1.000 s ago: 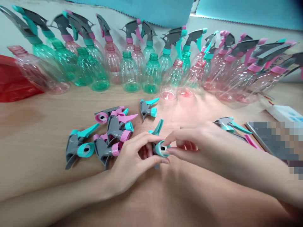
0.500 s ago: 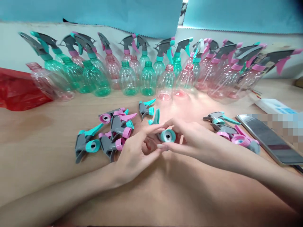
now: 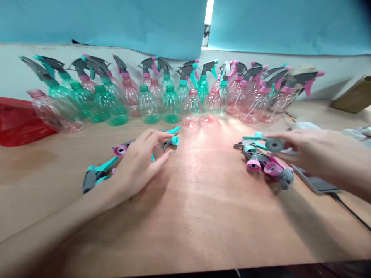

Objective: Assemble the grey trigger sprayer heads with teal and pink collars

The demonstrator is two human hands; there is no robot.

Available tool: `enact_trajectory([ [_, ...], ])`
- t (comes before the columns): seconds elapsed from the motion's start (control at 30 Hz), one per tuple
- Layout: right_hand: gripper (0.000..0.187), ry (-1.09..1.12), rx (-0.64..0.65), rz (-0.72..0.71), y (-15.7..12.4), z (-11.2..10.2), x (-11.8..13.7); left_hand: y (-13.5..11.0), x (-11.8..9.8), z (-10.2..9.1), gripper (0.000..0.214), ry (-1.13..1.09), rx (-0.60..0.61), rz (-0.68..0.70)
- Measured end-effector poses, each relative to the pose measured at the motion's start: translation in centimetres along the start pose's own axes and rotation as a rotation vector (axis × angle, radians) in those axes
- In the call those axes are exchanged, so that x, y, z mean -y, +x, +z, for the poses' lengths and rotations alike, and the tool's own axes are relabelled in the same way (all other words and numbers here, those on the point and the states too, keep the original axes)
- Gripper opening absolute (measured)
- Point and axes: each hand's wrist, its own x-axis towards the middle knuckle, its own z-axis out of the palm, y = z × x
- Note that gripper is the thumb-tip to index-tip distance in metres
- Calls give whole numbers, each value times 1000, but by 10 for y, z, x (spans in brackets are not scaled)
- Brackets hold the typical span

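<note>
On the right, my right hand grips a trigger spray head with a teal collar, its opening turned toward me. It hangs just above a small pile of grey spray heads with pink collars and teal triggers. My left hand reaches over the left-hand group, thumb and fingers apart and nothing held. Close to its fingertips lies a grey spray head with a teal collar. Under and beside that hand are more spray heads, partly hidden, among them one with a pink collar.
Along the wall stand pink and green clear bottles, several with spray heads fitted and others open-necked, like the green bottle. A red plastic bag lies at the left, a phone with a cable at the right. A brown box sits far right.
My hands have parted from the middle. The right has carried the teal-collared spray head over to the right pile; the left has moved left to the other group. The view has shifted slightly.
</note>
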Motion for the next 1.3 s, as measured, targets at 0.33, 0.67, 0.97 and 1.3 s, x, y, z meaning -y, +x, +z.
enact_trajectory([
  [0.33,32,109,210,66,0,17,9,22,24,-1,25,142,233,24],
  [0.67,26,38,102,59,5,8,19,57,34,37,31,282,335,117],
  [0.97,28,95,-139,-185,34,-4,62,59,38,39,19,223,340,55],
  [1.3,16,637,-78,-471,63,-13,120,13,-4,21,26,-99,175,43],
])
